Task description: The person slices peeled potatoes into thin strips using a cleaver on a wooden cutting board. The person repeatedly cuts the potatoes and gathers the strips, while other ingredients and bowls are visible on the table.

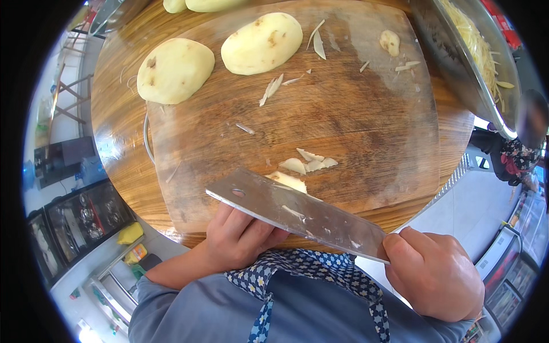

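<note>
My right hand (433, 272) is closed on the handle end of a metal cleaver (300, 214), whose blade reaches left over the near edge of a wooden cutting board (364, 128). Wet potato scraps cling to the blade. My left hand (244, 233) is by the blade's left part, its fingertips hidden beneath it, so what they touch cannot be told. Just beyond the blade lies a partly covered potato piece (289, 182), with thin potato slices (306, 163) beside it. Two peeled potatoes, one left (175, 70) and one nearer the middle (262, 43), rest at the far side of the board.
A metal pan of potato shreds (474, 49) stands at the far right. More peeled potatoes (210, 3) lie beyond the board on the wooden table (116, 90). A small potato end (389, 42) and scraps are scattered on the board. Another person (514, 154) is at the right.
</note>
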A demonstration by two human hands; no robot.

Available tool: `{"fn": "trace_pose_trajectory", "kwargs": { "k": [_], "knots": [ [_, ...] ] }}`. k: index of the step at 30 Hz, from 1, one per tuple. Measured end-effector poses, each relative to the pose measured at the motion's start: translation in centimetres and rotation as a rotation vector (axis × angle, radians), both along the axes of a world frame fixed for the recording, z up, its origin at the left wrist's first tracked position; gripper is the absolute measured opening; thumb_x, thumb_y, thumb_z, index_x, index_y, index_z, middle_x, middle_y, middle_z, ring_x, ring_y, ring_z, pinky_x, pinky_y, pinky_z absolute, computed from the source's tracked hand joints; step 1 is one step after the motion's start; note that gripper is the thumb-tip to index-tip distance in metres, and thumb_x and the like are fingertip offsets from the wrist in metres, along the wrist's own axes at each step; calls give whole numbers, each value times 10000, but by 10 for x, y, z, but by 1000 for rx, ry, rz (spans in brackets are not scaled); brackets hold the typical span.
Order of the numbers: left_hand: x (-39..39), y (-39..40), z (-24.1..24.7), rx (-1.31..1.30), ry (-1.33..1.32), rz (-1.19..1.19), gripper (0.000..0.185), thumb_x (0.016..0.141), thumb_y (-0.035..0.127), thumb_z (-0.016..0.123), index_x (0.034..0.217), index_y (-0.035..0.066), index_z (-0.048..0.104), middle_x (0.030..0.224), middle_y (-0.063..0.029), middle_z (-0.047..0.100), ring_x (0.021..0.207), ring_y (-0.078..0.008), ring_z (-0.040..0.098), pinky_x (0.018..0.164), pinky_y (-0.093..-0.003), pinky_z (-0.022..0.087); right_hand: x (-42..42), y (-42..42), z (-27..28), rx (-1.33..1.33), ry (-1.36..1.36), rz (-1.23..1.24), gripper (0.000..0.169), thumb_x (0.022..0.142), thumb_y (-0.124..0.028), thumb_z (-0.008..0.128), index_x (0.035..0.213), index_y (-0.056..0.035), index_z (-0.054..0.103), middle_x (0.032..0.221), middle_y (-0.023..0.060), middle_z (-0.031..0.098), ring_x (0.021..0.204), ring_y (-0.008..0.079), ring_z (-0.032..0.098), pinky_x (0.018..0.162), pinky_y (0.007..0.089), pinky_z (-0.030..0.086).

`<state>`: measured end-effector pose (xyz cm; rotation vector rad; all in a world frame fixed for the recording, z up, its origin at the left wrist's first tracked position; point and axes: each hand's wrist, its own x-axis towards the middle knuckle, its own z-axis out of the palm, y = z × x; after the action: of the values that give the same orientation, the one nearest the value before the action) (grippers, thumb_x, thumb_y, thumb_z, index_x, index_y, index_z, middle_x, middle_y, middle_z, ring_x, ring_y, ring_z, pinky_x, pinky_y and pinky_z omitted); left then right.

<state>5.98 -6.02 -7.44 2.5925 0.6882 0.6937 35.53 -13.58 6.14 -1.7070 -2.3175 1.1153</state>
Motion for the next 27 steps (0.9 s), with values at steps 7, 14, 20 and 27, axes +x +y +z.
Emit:
{"fn": "trace_pose_trajectory", "kwargs": {
  "k": [7, 14, 20, 27],
  "knots": [
    [0, 0, 0, 19, 25, -11, 306, 840, 159, 889, 1079, 5, 778, 1116, -163, 724, 974, -339, 728, 840, -442, 597, 0, -5, -14, 82, 82, 13, 261, 835, 6, 620, 1075, 55, 532, 876, 205, 597, 608, 336, 670, 506, 416, 556],
    [-5, 0, -3, -6, 35, -20, 323, 825, 167, 898, 1092, 21, 788, 1121, -159, 731, 966, -334, 730, 821, -415, 598, -5, 1, -10, 83, 48, 0, 253, 826, 0, 623, 1061, 45, 541, 859, 178, 589, 601, 320, 666, 499, 414, 551],
    [-6, -3, -4, 34, 71, -13, 325, 823, 199, 901, 1081, 33, 796, 1114, -150, 733, 952, -331, 728, 818, -413, 600, -5, 3, -18, 180, 50, 34, 285, 766, -43, 670, 1031, 20, 584, 761, 93, 523, 517, 225, 621, 421, 373, 490],
    [-9, -2, -6, 2, 43, -17, 329, 815, 202, 905, 1075, 34, 795, 1093, -143, 737, 947, -321, 734, 813, -408, 601, -18, 7, -16, 102, -15, 4, 238, 811, -34, 698, 1029, -12, 603, 787, 113, 567, 605, 305, 644, 505, 421, 511]
  ]
}}
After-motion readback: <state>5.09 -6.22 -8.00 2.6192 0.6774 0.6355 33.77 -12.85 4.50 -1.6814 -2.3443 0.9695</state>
